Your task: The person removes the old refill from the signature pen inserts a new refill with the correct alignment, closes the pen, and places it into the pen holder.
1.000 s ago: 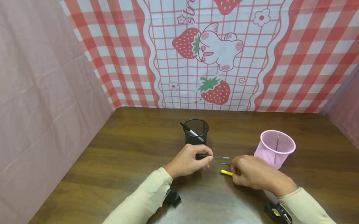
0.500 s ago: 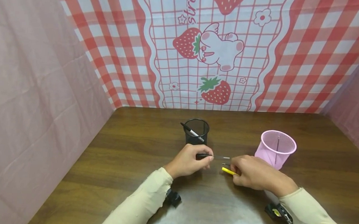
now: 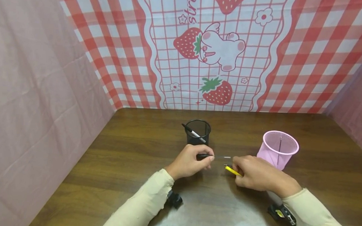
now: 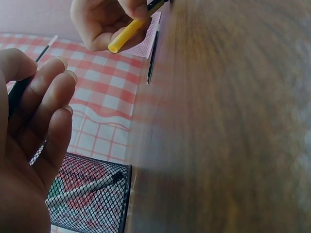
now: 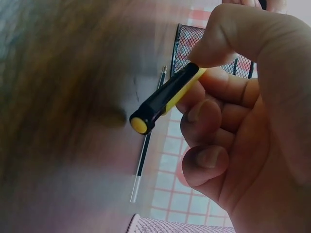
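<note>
My left hand (image 3: pixel 191 161) pinches a black pen piece (image 3: pixel 202 156) in front of the black mesh cup. A thin refill with a pale end (image 3: pixel 223 157) sticks out of that piece toward the right. Facing it, my right hand (image 3: pixel 258 174) holds a short yellow pen barrel (image 4: pixel 127 35) with a black clip part (image 5: pixel 167 92) between thumb and fingers. Below the right hand, another dark refill (image 5: pixel 142 160) lies on the table, its metal tip pointing left in the head view. The hands are apart, and the two held pieces do not touch.
A black mesh cup (image 3: pixel 193 141) holds a black-and-white marker (image 3: pixel 195 134). At the right stands a pink mesh cup (image 3: pixel 266 154) with a thin dark rod (image 3: pixel 279 149) in it. Checked strawberry cloth (image 3: pixel 134 74) hangs behind the wooden table (image 3: pixel 122 147).
The yellow barrel has turned in my right hand: its free end has swung away from me and slightly right. My left hand keeps its grip, with hardly any movement.
</note>
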The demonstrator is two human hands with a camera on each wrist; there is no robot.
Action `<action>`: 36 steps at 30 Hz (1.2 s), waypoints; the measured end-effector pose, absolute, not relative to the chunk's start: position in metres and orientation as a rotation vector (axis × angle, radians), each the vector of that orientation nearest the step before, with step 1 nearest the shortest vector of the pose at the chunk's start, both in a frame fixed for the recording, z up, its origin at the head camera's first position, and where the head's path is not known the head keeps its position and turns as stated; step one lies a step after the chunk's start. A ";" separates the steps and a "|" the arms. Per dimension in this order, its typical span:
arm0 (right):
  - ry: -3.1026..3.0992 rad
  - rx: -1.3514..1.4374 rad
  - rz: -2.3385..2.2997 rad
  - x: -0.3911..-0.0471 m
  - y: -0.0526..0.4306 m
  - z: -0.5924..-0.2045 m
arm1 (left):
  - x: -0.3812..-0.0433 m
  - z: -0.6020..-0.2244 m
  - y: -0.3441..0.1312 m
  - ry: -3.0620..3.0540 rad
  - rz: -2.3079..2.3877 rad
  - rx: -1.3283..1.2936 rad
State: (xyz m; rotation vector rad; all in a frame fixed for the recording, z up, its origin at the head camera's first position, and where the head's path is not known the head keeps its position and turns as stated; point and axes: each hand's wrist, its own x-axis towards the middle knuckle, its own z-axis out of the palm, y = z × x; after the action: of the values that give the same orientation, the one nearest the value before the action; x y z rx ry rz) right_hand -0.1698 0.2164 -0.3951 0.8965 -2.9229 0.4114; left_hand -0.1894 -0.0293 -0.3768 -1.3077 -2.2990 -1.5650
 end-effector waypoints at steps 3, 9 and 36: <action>-2.908 0.888 0.413 -0.170 0.216 -0.395 | -0.189 -0.377 -0.029 -2.291 -1.572 -1.308; -2.850 0.876 0.441 -0.173 0.216 -0.393 | -0.189 -0.376 -0.030 -2.288 -1.568 -1.304; -2.695 0.893 0.523 -0.174 0.218 -0.398 | -0.190 -0.379 -0.030 -2.316 -1.558 -1.286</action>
State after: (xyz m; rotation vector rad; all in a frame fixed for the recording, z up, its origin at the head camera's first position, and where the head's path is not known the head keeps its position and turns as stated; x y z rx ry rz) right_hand -0.1741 0.2181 -0.3978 0.8935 -2.6953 0.5225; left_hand -0.1900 -0.0303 -0.3787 -1.2856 -2.3160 -1.5576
